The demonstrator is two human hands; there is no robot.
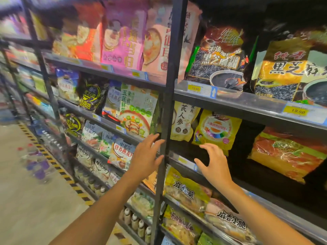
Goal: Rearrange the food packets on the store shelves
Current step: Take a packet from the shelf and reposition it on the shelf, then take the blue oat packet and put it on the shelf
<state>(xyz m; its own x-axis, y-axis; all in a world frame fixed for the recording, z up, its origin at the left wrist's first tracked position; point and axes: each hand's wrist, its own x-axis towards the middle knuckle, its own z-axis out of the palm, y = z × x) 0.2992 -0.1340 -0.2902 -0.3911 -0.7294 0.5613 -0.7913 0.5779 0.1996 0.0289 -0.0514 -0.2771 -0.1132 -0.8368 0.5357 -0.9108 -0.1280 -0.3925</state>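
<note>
Both my hands are raised in front of the middle shelf. My left hand (147,155) is spread open just left of the black upright post (167,121), below a green-and-white packet with vegetables (137,110). My right hand (213,164) is spread open right of the post, fingertips close to a yellow packet (216,130) standing beside a cream packet (183,121). Neither hand holds anything. An orange-yellow packet (286,152) leans further right on the same shelf.
Black sesame packets (219,57) and pink packets (123,38) fill the shelf above, with yellow price tags (194,88) on the rail. Yellow snack packets (185,190) lie on the shelf below. Bottles (136,221) stand low down. The aisle floor with striped tape (58,168) is at left.
</note>
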